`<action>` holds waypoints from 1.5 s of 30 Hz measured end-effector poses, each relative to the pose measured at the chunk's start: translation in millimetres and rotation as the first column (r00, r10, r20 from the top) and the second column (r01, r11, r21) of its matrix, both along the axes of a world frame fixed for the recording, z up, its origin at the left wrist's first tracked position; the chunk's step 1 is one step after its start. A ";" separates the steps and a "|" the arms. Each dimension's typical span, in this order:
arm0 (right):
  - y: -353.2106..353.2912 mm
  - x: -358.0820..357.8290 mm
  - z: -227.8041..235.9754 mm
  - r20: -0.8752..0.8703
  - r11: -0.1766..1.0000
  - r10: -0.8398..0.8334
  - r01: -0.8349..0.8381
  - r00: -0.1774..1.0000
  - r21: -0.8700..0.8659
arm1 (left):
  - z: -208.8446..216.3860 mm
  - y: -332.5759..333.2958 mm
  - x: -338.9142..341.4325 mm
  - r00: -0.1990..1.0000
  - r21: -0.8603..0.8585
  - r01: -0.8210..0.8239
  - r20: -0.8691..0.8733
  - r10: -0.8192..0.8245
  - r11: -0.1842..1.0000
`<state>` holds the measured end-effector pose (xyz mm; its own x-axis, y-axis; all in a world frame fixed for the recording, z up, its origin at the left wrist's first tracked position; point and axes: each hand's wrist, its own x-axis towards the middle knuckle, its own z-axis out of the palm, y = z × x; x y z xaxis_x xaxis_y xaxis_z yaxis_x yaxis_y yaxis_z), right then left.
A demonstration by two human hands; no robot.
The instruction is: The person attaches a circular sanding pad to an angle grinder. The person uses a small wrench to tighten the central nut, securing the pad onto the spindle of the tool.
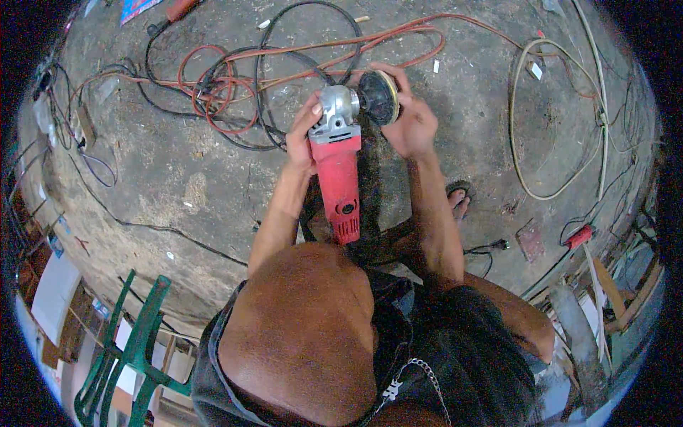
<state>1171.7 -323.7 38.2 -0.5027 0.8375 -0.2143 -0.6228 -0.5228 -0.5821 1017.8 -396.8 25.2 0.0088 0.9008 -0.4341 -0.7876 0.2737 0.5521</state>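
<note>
A red angle grinder with a silver metal gear head hangs upright in front of me, its body pointing back toward me. My left hand wraps round the gear head from the left, thumb resting on the metal. On the right side of the head sits a round black backing pad with a yellowish rim. My right hand grips this pad from its outer side, fingers curled over the far edge; the palm side of the pad is hidden.
Tangled orange and black cables lie on the stained concrete floor beyond the grinder. A pale looped hose lies at the right. A green plastic chair stands at the lower left. Near my foot is a black plug.
</note>
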 end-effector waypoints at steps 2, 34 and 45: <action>-1.6 -2.2 -6.2 -0.003 0.999 -0.033 0.033 0.999 0.040 | -0.6 -0.3 1.3 0.998 -0.007 -0.017 0.052 0.017 1.000; 15.9 25.0 -8.0 -0.311 0.896 -0.026 0.160 0.950 0.414 | -14.3 -9.0 -4.8 0.981 -0.084 -0.033 0.190 0.049 0.996; 7.1 25.4 -45.9 0.769 0.941 -0.235 -0.060 0.595 0.334 | -21.4 -12.9 -10.0 0.965 -0.105 -0.012 0.260 0.039 0.994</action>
<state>1197.1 -316.6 -7.7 -0.1775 0.9583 -0.2239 0.1271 -0.2033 -0.9708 1007.9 -409.7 3.8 0.1117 0.8535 -0.5090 -0.9083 0.2955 0.2961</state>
